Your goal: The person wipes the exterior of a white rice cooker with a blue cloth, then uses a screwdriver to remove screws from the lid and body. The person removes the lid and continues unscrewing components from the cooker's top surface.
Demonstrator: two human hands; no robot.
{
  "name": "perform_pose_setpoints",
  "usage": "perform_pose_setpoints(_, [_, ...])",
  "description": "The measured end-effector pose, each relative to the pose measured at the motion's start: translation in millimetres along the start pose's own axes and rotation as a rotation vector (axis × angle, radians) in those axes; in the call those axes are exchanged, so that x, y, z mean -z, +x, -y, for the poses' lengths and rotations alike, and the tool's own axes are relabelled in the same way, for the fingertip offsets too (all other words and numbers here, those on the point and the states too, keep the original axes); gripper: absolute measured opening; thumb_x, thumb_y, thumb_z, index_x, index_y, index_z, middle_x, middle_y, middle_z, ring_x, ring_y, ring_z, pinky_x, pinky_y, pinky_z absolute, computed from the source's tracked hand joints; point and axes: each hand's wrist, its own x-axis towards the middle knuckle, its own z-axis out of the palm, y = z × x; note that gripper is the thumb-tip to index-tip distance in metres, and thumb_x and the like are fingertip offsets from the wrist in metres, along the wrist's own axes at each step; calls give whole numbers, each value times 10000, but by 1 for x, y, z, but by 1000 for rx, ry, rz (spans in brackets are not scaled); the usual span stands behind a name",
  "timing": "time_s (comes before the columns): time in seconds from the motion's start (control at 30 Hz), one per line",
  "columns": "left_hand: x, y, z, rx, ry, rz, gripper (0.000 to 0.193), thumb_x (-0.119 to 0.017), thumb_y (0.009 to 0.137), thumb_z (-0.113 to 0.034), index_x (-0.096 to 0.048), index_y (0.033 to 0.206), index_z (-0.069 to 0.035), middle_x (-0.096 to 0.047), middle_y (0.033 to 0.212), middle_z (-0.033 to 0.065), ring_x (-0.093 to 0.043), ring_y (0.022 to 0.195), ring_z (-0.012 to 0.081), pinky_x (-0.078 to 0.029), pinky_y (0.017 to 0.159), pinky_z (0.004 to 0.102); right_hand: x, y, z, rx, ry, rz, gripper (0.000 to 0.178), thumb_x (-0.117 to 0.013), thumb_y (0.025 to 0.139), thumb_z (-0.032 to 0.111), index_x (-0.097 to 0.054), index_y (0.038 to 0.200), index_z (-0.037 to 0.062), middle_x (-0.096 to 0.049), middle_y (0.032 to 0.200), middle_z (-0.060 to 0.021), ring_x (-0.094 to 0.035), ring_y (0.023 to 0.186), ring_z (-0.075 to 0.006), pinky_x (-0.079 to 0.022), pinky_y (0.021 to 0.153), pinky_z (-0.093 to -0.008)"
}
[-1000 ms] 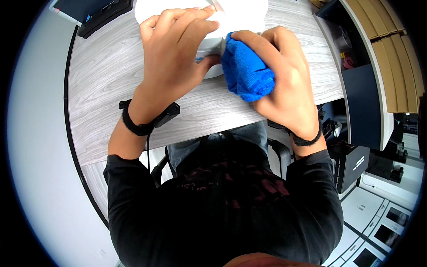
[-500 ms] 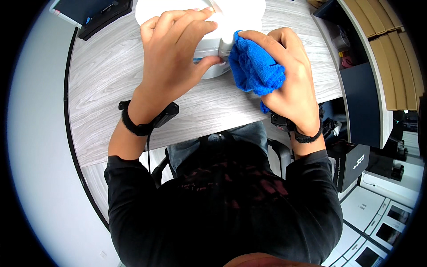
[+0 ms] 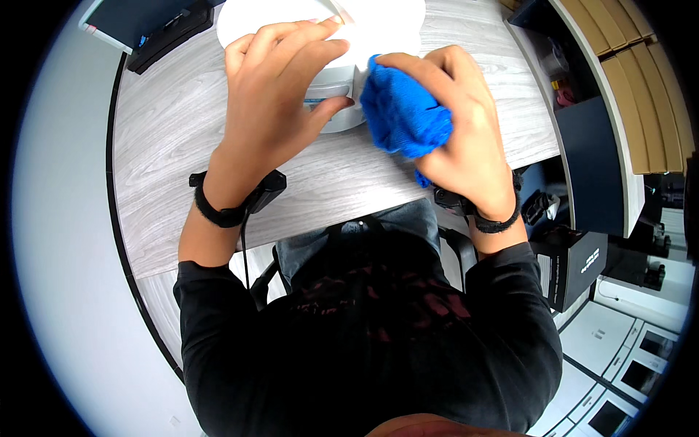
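Observation:
A white, rounded device (image 3: 247,16) stands at the far side of the desk, its top washed out by glare. Its front has a small bluish window, and its exact kind is unclear. My left hand (image 3: 280,87) lies over its front left, fingers spread across the top and thumb stretched out by the front face. My right hand (image 3: 466,116) is closed round a bunched blue cloth (image 3: 404,109), which is at the device's front right side. Whether the cloth touches the device I cannot tell. A loose end of cloth hangs below my right palm.
The grey wood-grain desk (image 3: 175,167) runs under both hands. A dark screen-like object (image 3: 131,25) and a black box (image 3: 171,40) stand at the far left. On the right are a dark shelf unit (image 3: 597,146), brown cartons (image 3: 633,109) and a black box (image 3: 575,266) below.
The blue cloth and my right hand have shifted slightly left. My left thumb has come away from the device's protruding front part. The whole view has also moved a little.

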Motion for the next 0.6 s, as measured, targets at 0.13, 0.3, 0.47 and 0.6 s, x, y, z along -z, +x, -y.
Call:
perform_pose_setpoints(0.13, [15, 4, 9, -50, -55, 138, 730, -923, 599, -205, -650, 1276, -189, -628, 1380, 41, -525, 1318, 260, -329, 1064, 439, 2, -6, -17, -39, 30, -26, 645, -679, 587, -38, -691, 1207, 138, -525, 893, -113, -544, 868, -315, -454, 775, -379])
perform_pose_setpoints(0.3, [32, 2, 22, 19, 155, 224, 842, -919, 571, -121, -618, 1348, -240, -558, 1466, 48, -448, 1404, 280, -303, 1125, 476, -3, -7, -23, 3, 33, -66, 604, -715, 609, -6, -708, 1193, 145, -527, 899, -113, -541, 866, -311, -455, 777, -377])
perform_pose_setpoints(0.47, [32, 2, 23, 49, 139, 223, 886, -920, 568, -141, -596, 1385, -255, -536, 1491, 44, -419, 1426, 287, -290, 1140, 482, -9, -9, -18, 71, -4, -129, 560, -775, 625, 58, -723, 1176, 147, -531, 908, -105, -540, 863, -296, -456, 768, -377])
perform_pose_setpoints(0.6, [32, 1, 22, 52, 193, 225, 898, -924, 554, -164, -600, 1386, -254, -536, 1492, 47, -432, 1413, 290, -295, 1135, 476, -19, -4, -8, 135, -77, -163, 547, -803, 624, 98, -728, 1163, 150, -533, 912, -93, -540, 861, -276, -439, 745, -382])
